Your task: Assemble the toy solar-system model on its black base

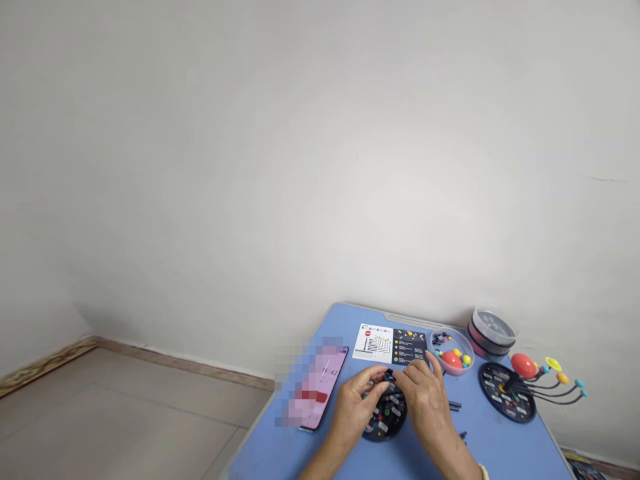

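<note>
Over a round black base (384,427) printed with small coloured planets, my two hands meet at a small black part (389,377). My left hand (361,399) pinches that part between thumb and fingers from the left. The fingers of my right hand (424,395) are bent down against its right side and partly hide it. Whether the part is joined to the base cannot be seen. Thin black rods (455,405) lie just right of my right hand. A printed instruction sheet (373,343) lies behind both hands.
Left on the blue table (280,447) lies a phone (325,387). A clear bowl (465,337) of coloured balls and small parts stands behind my right hand, with stacked round containers (493,337) beyond. A solar system model (523,366) with curved arms stands at the right. A wall rises behind.
</note>
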Demonstrator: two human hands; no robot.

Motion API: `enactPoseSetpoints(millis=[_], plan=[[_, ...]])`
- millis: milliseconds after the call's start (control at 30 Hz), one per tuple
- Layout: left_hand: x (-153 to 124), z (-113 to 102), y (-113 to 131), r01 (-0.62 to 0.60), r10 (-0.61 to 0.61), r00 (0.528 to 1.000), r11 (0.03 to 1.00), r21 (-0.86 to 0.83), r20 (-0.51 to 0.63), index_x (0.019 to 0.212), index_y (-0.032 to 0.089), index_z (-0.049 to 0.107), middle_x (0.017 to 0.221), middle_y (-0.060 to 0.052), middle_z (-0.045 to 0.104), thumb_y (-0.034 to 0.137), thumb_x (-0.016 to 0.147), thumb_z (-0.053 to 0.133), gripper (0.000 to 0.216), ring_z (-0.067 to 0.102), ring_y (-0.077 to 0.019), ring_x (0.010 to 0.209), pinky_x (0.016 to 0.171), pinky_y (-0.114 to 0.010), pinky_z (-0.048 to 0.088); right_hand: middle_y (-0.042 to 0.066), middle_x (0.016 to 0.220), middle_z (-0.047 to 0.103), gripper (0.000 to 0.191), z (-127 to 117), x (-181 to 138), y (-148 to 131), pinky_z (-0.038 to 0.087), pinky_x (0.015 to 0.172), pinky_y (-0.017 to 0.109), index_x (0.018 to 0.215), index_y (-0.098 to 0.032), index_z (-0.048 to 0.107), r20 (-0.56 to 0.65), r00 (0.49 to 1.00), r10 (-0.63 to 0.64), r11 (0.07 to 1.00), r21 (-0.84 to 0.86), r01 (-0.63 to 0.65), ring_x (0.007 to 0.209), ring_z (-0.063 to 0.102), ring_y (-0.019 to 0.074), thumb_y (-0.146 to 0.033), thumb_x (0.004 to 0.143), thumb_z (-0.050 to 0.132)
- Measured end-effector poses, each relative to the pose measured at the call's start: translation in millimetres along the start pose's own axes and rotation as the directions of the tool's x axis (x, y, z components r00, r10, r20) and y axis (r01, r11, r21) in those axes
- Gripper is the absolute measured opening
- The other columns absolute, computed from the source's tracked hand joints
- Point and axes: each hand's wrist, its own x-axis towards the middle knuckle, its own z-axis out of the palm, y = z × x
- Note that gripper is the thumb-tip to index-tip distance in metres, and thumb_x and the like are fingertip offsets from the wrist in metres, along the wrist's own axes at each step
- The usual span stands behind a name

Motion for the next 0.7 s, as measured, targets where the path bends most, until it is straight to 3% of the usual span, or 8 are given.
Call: enactPoseSetpoints(millis=[200,267,433,600,700], plan=[[-2.6,3.8,-2.8,0.205,-0.204,0.979,0.977,-0.057,0.016,0.08,0.019,0.071,0.077,-0.004,0.074,0.035,0.07,0.064,0.02,0.069,-0.0197,0.064,0.042,-0.021,0.052,-0.005,0.063,0.059,0.024,-4.8,2.9,5.6,0.028,0.104,0.04,0.079,-0.025,0.064,0.065,0.996,-0.055,0.998,-0.022,0.056,0.07,0.056,0.0152,-0.009,0.092,0.053],[-2.0,4.9,-3.0,0.232,-0.232,0.973,0.971,-0.059,0.012,0.077,0.019,0.069,0.069,-0.001,0.07,0.035,0.068,0.063,0.019,0.065,-0.0179,0.058,0.039,-0.02,0.048,-0.004,0.063,0.058,0.023,-7.8,8.0,7.6,0.029,0.104,0.04,0.077,-0.025,0.063,0.086,0.992,-0.094,0.995,-0.032,0.097,0.07,0.054,0.0152,-0.009,0.091,0.054],[-0.8,3.3,0.8,0.235,-0.234,0.972,0.969,-0.08,0.014,0.07,0.019,0.066,0.064,0.0,0.067,0.032,0.067,0.063,0.014,0.064,-0.0169,0.059,0.044,-0.02,0.049,-0.004,0.063,0.055,0.026,-9.9,14.6,10.5,0.031,0.104,0.039,0.072,-0.024,0.06,0.128,0.98,-0.151,0.988,-0.023,0.155,0.071,0.052,0.0155,-0.007,0.09,0.053],[-4.0,-0.7,7.7,0.177,-0.172,0.983,0.981,-0.077,0.065,0.095,0.019,0.072,0.081,-0.003,0.071,0.028,0.069,0.066,0.029,0.064,-0.0155,0.059,0.04,-0.018,0.046,-0.004,0.062,0.055,0.026,0.2,7.6,11.1,0.032,0.105,0.04,0.071,-0.023,0.06,0.117,0.977,-0.177,0.982,-0.042,0.183,0.069,0.051,0.0156,-0.004,0.088,0.054],[-4.9,-0.9,4.5,0.161,-0.159,0.984,0.987,-0.021,0.081,0.092,0.021,0.074,0.08,-0.003,0.071,0.034,0.074,0.064,0.024,0.062,-0.0149,0.054,0.036,-0.018,0.045,-0.003,0.061,0.056,0.025,7.1,2.4,11.5,0.032,0.105,0.041,0.071,-0.023,0.061,0.112,0.977,-0.18,0.98,-0.066,0.189,0.068,0.051,0.0162,-0.005,0.088,0.056]])
